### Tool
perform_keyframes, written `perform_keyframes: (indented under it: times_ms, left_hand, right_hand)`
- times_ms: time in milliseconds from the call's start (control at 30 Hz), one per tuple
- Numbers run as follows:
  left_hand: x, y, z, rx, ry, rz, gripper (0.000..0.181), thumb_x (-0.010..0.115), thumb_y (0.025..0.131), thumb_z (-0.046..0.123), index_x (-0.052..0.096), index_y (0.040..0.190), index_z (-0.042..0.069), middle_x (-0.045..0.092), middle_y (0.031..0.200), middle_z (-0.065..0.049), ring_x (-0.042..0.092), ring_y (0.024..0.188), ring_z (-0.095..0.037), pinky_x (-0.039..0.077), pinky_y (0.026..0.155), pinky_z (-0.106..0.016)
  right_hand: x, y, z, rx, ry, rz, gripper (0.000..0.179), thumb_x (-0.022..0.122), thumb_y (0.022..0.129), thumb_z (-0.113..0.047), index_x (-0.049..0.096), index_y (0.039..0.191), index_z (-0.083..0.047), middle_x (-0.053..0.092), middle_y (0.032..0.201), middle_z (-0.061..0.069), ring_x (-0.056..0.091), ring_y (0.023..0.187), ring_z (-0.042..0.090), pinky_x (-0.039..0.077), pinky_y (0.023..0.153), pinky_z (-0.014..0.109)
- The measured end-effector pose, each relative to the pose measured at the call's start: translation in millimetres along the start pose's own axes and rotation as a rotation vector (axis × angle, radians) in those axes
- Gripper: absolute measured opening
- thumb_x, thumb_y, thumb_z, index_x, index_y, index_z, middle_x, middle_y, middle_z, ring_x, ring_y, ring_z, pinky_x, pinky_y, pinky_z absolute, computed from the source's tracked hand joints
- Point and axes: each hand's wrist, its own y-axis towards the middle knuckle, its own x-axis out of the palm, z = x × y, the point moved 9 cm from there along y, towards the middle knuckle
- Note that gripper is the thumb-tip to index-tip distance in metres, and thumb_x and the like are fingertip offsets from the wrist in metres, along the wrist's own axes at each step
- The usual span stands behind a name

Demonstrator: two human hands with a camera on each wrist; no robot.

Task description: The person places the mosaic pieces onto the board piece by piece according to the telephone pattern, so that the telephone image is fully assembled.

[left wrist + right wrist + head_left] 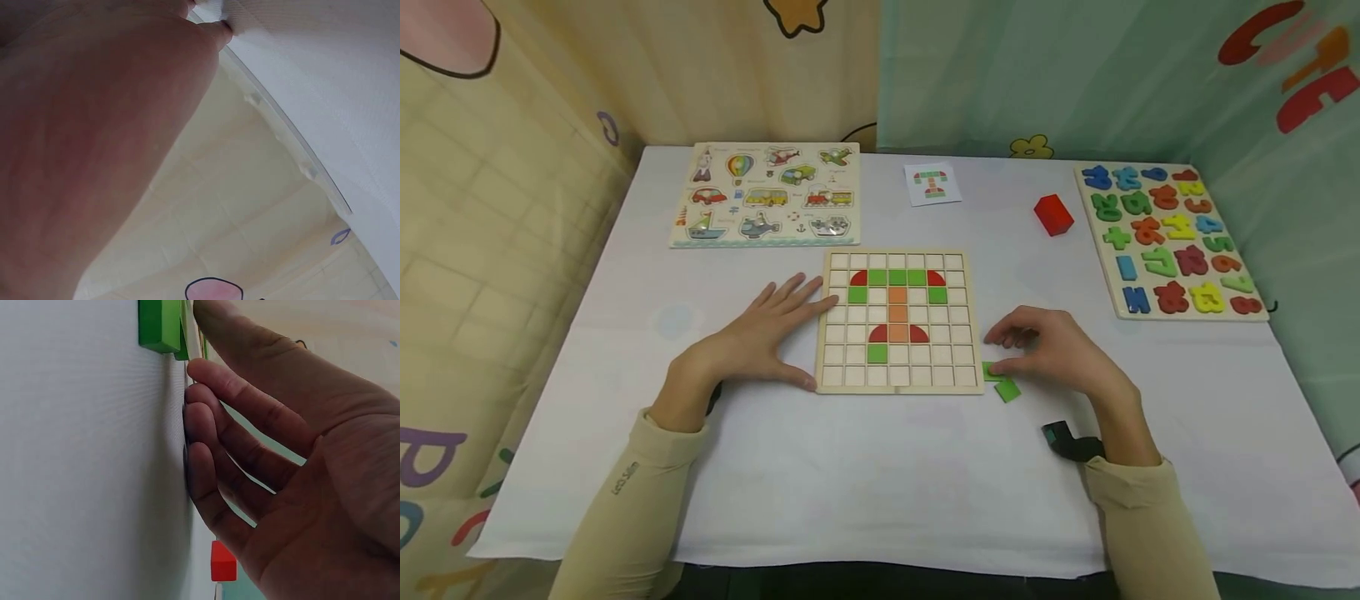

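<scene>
A wooden grid board (898,377) lies flat at the table's middle, with green squares, red quarter-rounds and orange squares set in some of its cells. My left hand (752,337) rests along the board's left side, fingers spread and straight, forefinger and thumb at its edge. Beside the lower right corner lie two loose green square blocks, one close to the board (988,373) and one turned askew (1007,389). Over the nearer one is the thumb of my right hand (1056,346). The other fingers bend loosely, apart from the thumb, their tips near the tablecloth (94,487).
Behind the board lie a picture puzzle of vehicles (760,183) on the left and a small card (933,183) with a coloured block pattern. A red block (1053,215) stands to the right, near a puzzle board of coloured letter shapes (1176,242).
</scene>
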Motion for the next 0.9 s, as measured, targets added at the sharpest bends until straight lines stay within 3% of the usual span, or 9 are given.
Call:
perform_keyframes:
  times_ms: [200, 500, 767, 900]
  left_hand:
    - [0.7, -0.1, -1.5, 0.006, 0.001, -0.003, 0.124, 0.091, 0.072, 0.062, 0.023, 0.17, 0.025, 0.005, 0.179, -0.006, -0.005, 0.165, -0.034, -0.001, 0.132, -0.061]
    - [0.1, 0.6, -0.7, 0.01, -0.006, 0.0, 0.123, 0.091, 0.073, 0.061, 0.024, 0.17, 0.026, 0.005, 0.179, -0.005, -0.005, 0.165, -0.034, -0.001, 0.131, -0.063]
    - [-0.7, 0.6, -0.2, 0.008, -0.002, -0.002, 0.123, 0.091, 0.073, 0.061, 0.023, 0.17, 0.026, 0.004, 0.179, -0.005, -0.005, 0.165, -0.034, -0.001, 0.131, -0.063]
    - [-0.4, 0.4, -0.8, 0.005, -0.006, -0.002, 0.122, 0.091, 0.073, 0.06, 0.024, 0.169, 0.025, 0.005, 0.179, -0.006, -0.005, 0.165, -0.034, -0.001, 0.131, -0.063]
  right_hand:
    - [4.3, -0.7, -3.3, -0.037, -0.021, -0.022, 0.032, 0.095, 0.078, -0.014, 0.08, 0.105, -0.017, 0.073, 0.098, -0.004, 0.06, 0.091, 0.018, 0.053, 0.08, 0.026]
    - [7.0, -4.8, -1.9, -0.009, -0.026, -0.083, 0.03, 0.095, 0.078, -0.016, 0.079, 0.102, -0.022, 0.073, 0.102, -0.007, 0.061, 0.101, 0.017, 0.052, 0.092, 0.039]
    - [9.2, -6.2, -6.2, -0.037, -0.031, -0.104, 0.028, 0.093, 0.08, -0.013, 0.076, 0.101, -0.02, 0.071, 0.097, -0.007, 0.061, 0.095, 0.016, 0.053, 0.085, 0.028]
    - [10.9, -6.9, -7.5, -0.034, -0.009, -0.123, 0.026, 0.092, 0.082, -0.013, 0.074, 0.099, -0.02, 0.069, 0.092, -0.006, 0.06, 0.092, 0.018, 0.052, 0.083, 0.029]
